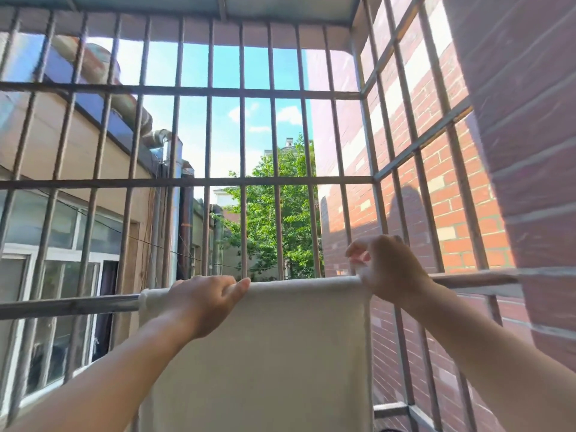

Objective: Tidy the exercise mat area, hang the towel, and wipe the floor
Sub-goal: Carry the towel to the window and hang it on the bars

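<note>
A cream towel (280,347) hangs draped over a horizontal metal rail (68,304) that runs across the window cage, its front flap falling straight down. My left hand (205,302) lies on the towel's top fold near its left end, fingers curled over the rail. At the towel's top right corner my right hand (386,269) pinches the edge between thumb and fingers, just above the rail.
A cage of metal bars (243,182) encloses the space ahead, left and right. A red brick wall (523,151) stands close on the right. Beyond the bars are a beige building with windows (62,232) and green trees (268,219).
</note>
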### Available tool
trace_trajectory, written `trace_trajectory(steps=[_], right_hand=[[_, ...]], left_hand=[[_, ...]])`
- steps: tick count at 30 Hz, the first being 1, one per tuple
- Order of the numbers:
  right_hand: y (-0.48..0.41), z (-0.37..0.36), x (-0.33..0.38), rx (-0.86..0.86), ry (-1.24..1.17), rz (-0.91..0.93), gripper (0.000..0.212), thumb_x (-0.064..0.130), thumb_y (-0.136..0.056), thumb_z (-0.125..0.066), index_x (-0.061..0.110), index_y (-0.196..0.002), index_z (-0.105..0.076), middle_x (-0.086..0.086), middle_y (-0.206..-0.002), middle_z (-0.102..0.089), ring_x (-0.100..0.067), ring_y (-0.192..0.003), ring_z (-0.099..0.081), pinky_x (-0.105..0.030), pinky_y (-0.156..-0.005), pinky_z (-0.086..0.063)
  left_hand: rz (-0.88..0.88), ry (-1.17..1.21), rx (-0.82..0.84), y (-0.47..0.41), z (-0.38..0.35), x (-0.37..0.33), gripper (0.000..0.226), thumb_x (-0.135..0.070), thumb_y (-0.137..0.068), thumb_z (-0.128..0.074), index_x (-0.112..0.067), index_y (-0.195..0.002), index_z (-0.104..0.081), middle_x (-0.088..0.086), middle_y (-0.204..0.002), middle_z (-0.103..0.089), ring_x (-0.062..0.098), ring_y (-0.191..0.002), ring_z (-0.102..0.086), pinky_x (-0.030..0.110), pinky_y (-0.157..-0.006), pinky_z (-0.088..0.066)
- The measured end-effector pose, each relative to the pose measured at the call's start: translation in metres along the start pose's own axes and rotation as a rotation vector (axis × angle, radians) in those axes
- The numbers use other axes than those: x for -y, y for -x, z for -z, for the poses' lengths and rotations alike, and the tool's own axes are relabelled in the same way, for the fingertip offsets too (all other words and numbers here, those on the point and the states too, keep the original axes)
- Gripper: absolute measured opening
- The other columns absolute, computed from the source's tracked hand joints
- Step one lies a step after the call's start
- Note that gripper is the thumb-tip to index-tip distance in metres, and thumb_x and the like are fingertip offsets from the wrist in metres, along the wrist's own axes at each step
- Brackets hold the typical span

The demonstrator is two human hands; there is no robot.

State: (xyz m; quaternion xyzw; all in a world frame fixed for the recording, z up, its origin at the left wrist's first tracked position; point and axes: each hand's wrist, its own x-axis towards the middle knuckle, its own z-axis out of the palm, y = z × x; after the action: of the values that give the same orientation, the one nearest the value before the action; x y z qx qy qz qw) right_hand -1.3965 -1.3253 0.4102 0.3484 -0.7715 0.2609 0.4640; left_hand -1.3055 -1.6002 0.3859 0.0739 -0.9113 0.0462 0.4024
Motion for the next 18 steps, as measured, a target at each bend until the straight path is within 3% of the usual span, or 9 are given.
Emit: trace_trajectory(steps=[5, 9, 12, 15, 18], right_hand=[[-0.002, -0.013, 0.027, 0.331, -0.099, 0.167, 0.029, 0.032, -0.078, -0.073, 0.022, -0.105, -0.071, 0.001, -0.1, -0.072, -0.007, -0.084, -0.064, -0.028, -0.083, -0.054], [0.0, -0.021, 0.019, 0.26, -0.093, 0.165, 0.027, 0.033, -0.074, -0.076, 0.023, -0.1, -0.073, 0.003, -0.095, -0.074, -0.004, -0.078, -0.063, -0.02, -0.077, -0.05], [0.003, -0.026, 0.017, 0.209, -0.124, 0.163, 0.023, 0.032, -0.073, -0.077, 0.023, -0.094, -0.075, 0.006, -0.088, -0.074, -0.003, -0.073, -0.064, -0.022, -0.077, -0.053], [0.004, -0.028, 0.016, 0.146, -0.187, 0.153, 0.011, 0.027, -0.076, -0.075, 0.023, -0.086, -0.077, 0.006, -0.081, -0.074, -0.002, -0.068, -0.063, -0.014, -0.071, -0.049], [-0.007, -0.026, 0.012, 0.174, -0.208, 0.12, 0.006, 0.026, -0.078, -0.074, 0.023, -0.082, -0.077, 0.009, -0.075, -0.072, 0.006, -0.063, -0.06, -0.007, -0.064, -0.042]], left_hand=[[-0.021, 0.056, -0.014, 0.002, 0.003, 0.003, 0.052, -0.061, -0.091, -0.022, -0.023, -0.083, -0.056, -0.007, -0.078, -0.061, 0.015, -0.08, -0.057, 0.032, -0.068, -0.039], [-0.102, 0.333, -0.121, 0.01, 0.007, 0.021, 0.027, -0.059, -0.081, -0.053, -0.033, -0.087, -0.06, -0.014, -0.085, -0.061, 0.006, -0.08, -0.058, 0.025, -0.066, -0.046], [-0.173, 0.337, -0.255, 0.021, 0.008, 0.039, 0.025, -0.045, -0.068, -0.077, -0.033, -0.086, -0.064, -0.021, -0.083, -0.061, -0.005, -0.078, -0.057, 0.014, -0.065, -0.042], [-0.153, 0.368, -0.339, 0.031, 0.009, 0.05, 0.025, -0.034, -0.062, -0.082, -0.037, -0.083, -0.067, -0.025, -0.08, -0.064, -0.006, -0.084, -0.059, 0.009, -0.067, -0.042], [-0.113, 0.486, -0.313, 0.031, 0.014, 0.052, 0.014, -0.039, -0.061, -0.078, -0.04, -0.072, -0.071, -0.023, -0.08, -0.068, -0.006, -0.079, -0.062, 0.007, -0.067, -0.045]])
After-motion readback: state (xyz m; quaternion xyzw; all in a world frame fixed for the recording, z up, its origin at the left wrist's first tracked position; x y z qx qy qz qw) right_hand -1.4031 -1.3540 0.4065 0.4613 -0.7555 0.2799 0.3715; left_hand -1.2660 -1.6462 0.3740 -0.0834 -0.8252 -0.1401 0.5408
